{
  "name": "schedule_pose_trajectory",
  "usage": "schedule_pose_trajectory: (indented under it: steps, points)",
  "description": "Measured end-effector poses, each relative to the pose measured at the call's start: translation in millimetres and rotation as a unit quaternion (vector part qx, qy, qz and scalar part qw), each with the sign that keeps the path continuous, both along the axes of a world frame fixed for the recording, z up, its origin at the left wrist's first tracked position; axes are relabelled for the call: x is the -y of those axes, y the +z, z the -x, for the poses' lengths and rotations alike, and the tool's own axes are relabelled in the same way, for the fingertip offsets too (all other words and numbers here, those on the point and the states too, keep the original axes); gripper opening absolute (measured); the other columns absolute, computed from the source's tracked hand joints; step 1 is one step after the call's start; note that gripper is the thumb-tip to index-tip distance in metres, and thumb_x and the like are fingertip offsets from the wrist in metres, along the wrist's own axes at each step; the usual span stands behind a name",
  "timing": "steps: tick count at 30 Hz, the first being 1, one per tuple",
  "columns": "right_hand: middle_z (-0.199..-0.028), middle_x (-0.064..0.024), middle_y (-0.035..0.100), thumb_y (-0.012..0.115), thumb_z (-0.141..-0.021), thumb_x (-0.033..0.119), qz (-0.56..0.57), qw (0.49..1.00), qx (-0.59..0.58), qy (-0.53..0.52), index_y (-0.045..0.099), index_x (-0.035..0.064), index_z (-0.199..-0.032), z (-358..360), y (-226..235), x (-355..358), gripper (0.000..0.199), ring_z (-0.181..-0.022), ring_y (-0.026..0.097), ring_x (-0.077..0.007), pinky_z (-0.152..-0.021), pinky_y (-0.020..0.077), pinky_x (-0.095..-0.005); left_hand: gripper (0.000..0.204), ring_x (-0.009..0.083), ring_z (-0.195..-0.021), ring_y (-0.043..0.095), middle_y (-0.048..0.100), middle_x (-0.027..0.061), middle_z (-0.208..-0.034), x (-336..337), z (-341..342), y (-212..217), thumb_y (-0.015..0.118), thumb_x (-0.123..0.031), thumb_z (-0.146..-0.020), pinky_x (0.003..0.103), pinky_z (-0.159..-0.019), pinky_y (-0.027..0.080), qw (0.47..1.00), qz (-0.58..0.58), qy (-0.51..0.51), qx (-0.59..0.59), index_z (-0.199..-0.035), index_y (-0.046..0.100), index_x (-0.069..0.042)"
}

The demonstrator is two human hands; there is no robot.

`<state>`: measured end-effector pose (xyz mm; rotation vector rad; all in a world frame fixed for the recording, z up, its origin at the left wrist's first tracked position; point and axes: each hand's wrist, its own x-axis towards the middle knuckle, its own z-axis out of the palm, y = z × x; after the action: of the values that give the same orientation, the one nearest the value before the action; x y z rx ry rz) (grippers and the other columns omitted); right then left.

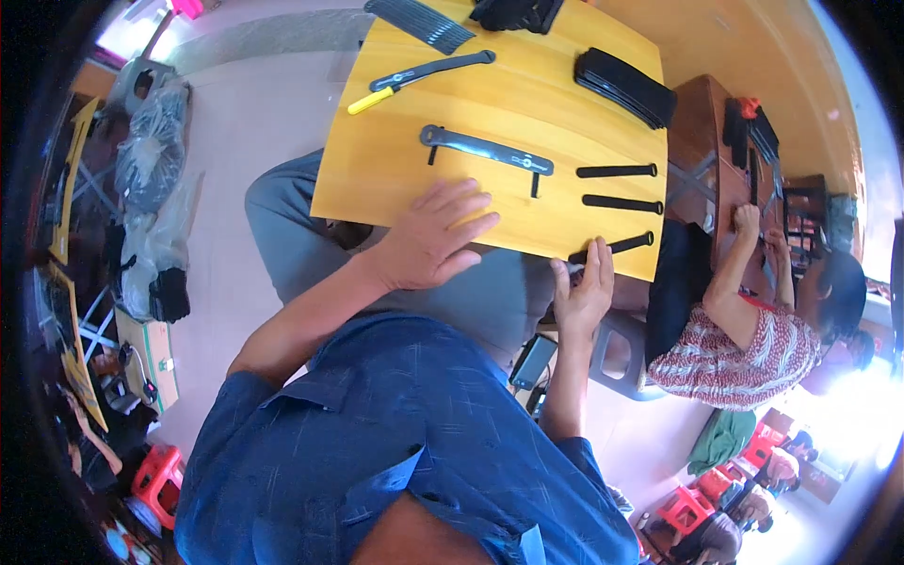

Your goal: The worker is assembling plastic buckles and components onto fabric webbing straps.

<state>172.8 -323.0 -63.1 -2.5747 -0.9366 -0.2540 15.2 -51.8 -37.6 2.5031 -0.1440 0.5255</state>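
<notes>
My left hand is over the near edge of the yellow tabletop, fingers stretched out and holding nothing. Just beyond it lies a dark flat strip with rounded ends and a pale print, and a short black strap sticks out from beneath it near each end. At the table's near right corner my right hand has its fingers extended over a black strap, touching its left part, with the thumb apart. Two similar straps, a middle one and a farther one, lie beyond it, roughly parallel.
Toward the far left are a yellow-handled tool, another dark strip and a fanned stack of strips. A black stack sits far right, a black bundle at the far edge. A co-worker works at right.
</notes>
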Motion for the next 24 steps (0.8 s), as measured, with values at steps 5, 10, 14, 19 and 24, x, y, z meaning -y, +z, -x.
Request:
schedule_pose_trajectory:
  steps: [5,10,14,19,24]
  points:
    - [-0.13,-0.0208,0.067,0.08,-0.087,0.012,-0.045,0.996,0.068,0.04,0.066,0.0014,-0.129,6,-7,10,0.046,-0.119,0.066,-0.0399,-0.1,0.0536,-0.0461,0.055,0.0363,-0.139,0.048,0.055,0.0156,-0.145,14,3,-8,0.07,-0.027,-0.089,0.055,-0.117,0.034,0.999,0.026,0.008,-0.021,-0.139,0.059,-0.009]
    - [-0.104,-0.016,0.076,0.072,-0.094,0.002,-0.148,0.987,0.06,0.034,0.069,-0.0003,-0.125,17,39,2,0.032,-0.091,0.075,-0.0261,-0.081,0.0597,-0.0354,0.056,0.0363,-0.135,0.051,0.056,0.0156,-0.143,17,2,-2,0.071,-0.023,-0.088,0.049,-0.115,0.039,0.994,0.105,0.003,-0.006,-0.14,0.058,-0.007]
    - [-0.101,-0.0173,0.076,0.066,-0.099,0.002,-0.275,0.96,-0.051,-0.012,0.067,-0.0049,-0.124,35,83,-27,0.025,-0.088,0.074,-0.0234,-0.08,0.0605,-0.0351,0.054,0.0374,-0.132,0.054,0.057,0.0175,-0.141,27,-2,14,0.073,-0.02,-0.089,0.046,-0.11,0.044,0.979,0.204,-0.005,-0.014,-0.139,0.058,-0.004]
    - [-0.104,-0.0197,0.075,0.054,-0.108,0.014,-0.609,0.737,-0.29,0.039,0.062,-0.0054,-0.122,31,118,-60,0.025,-0.086,0.073,-0.0247,-0.08,0.0622,-0.036,0.045,0.037,-0.124,0.061,0.065,0.0195,-0.13,42,-8,21,0.071,-0.02,-0.094,0.044,-0.103,0.049,0.958,0.285,-0.005,0.045,-0.134,0.061,-0.002]
    - [-0.107,-0.0164,0.076,0.058,-0.107,0.026,-0.594,0.726,-0.346,0.033,0.066,0.0007,-0.123,12,95,-84,0.031,-0.087,0.076,-0.0231,-0.072,0.0622,-0.0308,0.033,0.0166,-0.089,0.071,0.073,0.0087,-0.1,26,6,35,0.067,-0.015,-0.099,0.03,-0.082,0.056,0.79,0.586,-0.029,-0.179,-0.127,0.063,0.001]
